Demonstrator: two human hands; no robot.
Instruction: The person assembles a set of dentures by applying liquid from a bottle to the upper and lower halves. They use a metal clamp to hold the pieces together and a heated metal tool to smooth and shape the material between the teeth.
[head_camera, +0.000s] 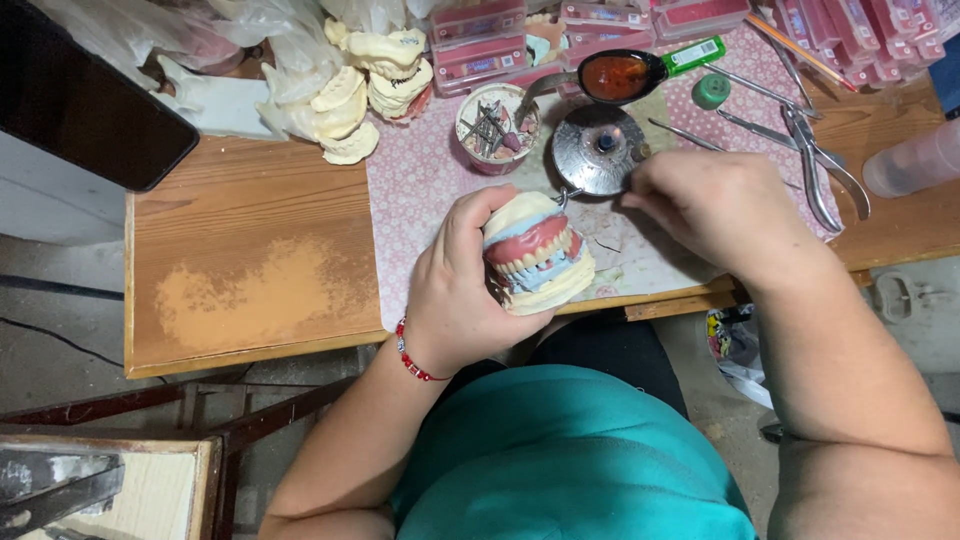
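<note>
Two hands at a wooden bench, one holding a denture model, the other a thin tool.

The left hand (462, 285) is wrapped around a cream plaster jaw model with pink wax gums and white teeth (536, 253), held over the bench's near edge. At its two o'clock, the right hand (712, 205) pinches a thin metal instrument (570, 193), whose tip touches the model's top beside a round metal burner (598, 148) on the pink patterned mat (420, 180).

Dental model (535, 255) before burner (600, 150) — cup (497, 125) left of burner.
</note>
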